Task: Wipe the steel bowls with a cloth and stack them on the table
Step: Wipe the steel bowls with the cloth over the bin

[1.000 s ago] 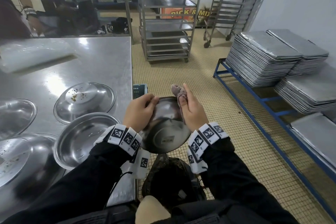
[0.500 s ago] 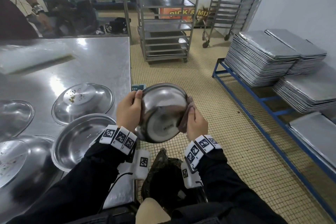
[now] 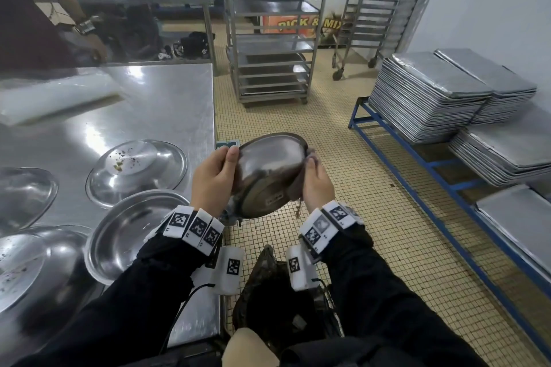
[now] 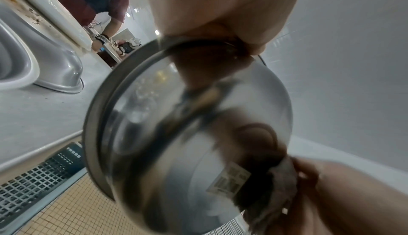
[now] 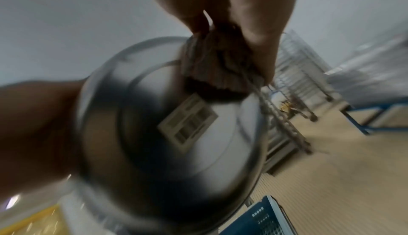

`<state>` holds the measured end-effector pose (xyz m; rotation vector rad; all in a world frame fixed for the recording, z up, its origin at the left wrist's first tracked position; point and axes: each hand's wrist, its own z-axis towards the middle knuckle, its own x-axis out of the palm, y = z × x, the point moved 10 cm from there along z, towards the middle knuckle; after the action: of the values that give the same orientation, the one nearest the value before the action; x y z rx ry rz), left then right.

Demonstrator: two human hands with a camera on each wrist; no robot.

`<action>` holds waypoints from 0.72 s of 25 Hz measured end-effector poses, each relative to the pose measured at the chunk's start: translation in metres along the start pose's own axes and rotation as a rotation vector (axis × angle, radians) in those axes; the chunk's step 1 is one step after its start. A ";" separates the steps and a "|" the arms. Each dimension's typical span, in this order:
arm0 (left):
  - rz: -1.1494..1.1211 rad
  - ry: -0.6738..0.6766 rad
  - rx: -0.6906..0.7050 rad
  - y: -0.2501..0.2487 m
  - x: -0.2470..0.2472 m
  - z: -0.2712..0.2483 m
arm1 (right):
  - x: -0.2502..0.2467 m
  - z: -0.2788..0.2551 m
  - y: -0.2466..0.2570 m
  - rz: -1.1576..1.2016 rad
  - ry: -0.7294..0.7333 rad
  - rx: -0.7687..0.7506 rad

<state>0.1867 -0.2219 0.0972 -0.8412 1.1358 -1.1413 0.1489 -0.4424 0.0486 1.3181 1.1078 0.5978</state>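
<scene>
Bowl in hand: you hold one steel bowl (image 3: 268, 170) in the air off the worktop's right edge, above the tiled floor; it is tilted with its base, bearing a label (image 5: 187, 118), turned toward you.
Left hand: your left hand (image 3: 213, 177) grips the bowl's left rim, thumb on the outer wall; the fingers are curled round the edge.
Right hand: your right hand (image 3: 317, 185) pinches a brownish cloth (image 3: 298, 188) and presses it against the bowl's right side; a frayed strand hangs below.
Right wrist view: the cloth (image 5: 216, 67) is bunched between thumb and fingers, touching the bowl's outer wall just beside the label; the picture is blurred.
Worktop: the steel worktop (image 3: 167, 104) lies to your left and carries several other bowls (image 3: 131, 232), some upturned; one upturned bowl (image 3: 137, 170) has food crumbs on its base.
Surroundings: stacked metal trays (image 3: 432, 98) sit on a blue rack at the right.
</scene>
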 end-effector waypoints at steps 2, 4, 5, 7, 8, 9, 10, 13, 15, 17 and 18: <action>-0.012 0.030 0.018 -0.001 0.002 -0.001 | -0.002 0.008 -0.033 0.198 0.058 0.235; -0.044 0.070 0.020 0.000 0.004 -0.005 | 0.002 0.003 -0.051 0.528 0.094 0.408; -0.061 0.083 0.008 0.002 0.004 -0.007 | 0.002 0.000 -0.055 0.656 0.125 0.467; -0.096 0.068 -0.009 0.004 0.002 -0.010 | 0.002 -0.011 -0.051 0.799 0.253 0.558; -0.092 0.059 -0.006 0.005 0.001 -0.010 | 0.001 -0.016 -0.050 0.786 0.301 0.586; -0.077 0.056 0.001 0.005 -0.001 -0.009 | 0.000 -0.020 -0.048 0.745 0.329 0.597; -0.057 0.060 0.019 0.007 -0.002 -0.008 | -0.002 -0.022 -0.046 0.672 0.331 0.589; 0.022 0.033 0.002 0.016 -0.006 -0.003 | -0.006 -0.019 -0.040 0.471 0.265 0.501; 0.092 0.017 -0.040 0.022 -0.007 -0.003 | -0.007 -0.018 -0.036 0.427 0.223 0.443; 0.027 0.015 -0.143 0.030 -0.010 -0.005 | -0.004 -0.020 -0.031 0.384 0.236 0.393; -0.021 0.019 -0.197 0.036 -0.013 -0.006 | -0.001 -0.019 -0.030 0.360 0.240 0.376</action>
<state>0.1895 -0.2007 0.0651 -0.9974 1.2725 -1.0687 0.1244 -0.4413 0.0223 1.8305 1.2257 0.8582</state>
